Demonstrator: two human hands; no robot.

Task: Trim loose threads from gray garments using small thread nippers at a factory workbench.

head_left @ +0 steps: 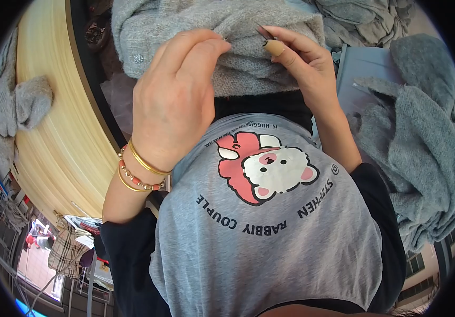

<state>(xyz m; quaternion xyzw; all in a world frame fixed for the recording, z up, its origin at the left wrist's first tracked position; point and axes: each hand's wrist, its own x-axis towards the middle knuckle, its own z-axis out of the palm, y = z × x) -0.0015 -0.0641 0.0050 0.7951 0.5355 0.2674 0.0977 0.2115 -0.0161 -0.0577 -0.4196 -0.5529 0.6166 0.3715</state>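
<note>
A light grey fuzzy knit garment (pixel 269 71) lies bunched across my lap, with a sparkly round button (pixel 138 58) at its left side. Over its left part my left hand (pixel 177 90) is closed in a pinch. A tiny glint shows at those fingertips, too small to name. My right hand (pixel 312 66), a tan covering on its thumb tip, grips a small dark pointed tool (pixel 264 33) between thumb and forefinger. The tool's point faces up and left, above the knit. Most of its body is hidden in the hand. The two hands are apart.
A pale wooden tabletop (pixel 53 121) curves along the left, with a grey knit piece (pixel 34 100) on its far edge. Darker grey knit garments (pixel 423 132) are heaped at the right on a blue-grey surface (pixel 365 66). More grey knitwear (pixel 365 21) lies at the far right.
</note>
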